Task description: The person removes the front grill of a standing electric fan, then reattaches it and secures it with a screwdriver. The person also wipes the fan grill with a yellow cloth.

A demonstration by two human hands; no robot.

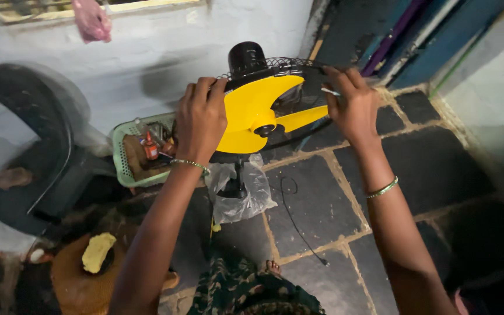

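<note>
L hand + R hand grip fan guard, yellow blades inside

You have one fan with two yellow blades showing, two hands on its black wire guard, two green bangles, one on each wrist, one green basket by the wall, one clear plastic bag, one black chair

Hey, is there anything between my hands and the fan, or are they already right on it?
Nothing visible stands between them. The left hand grips the left rim of the fan's black wire guard, next to the yellow blades. The right hand is on the right rim, with a thin pale piece at its fingers.
</note>
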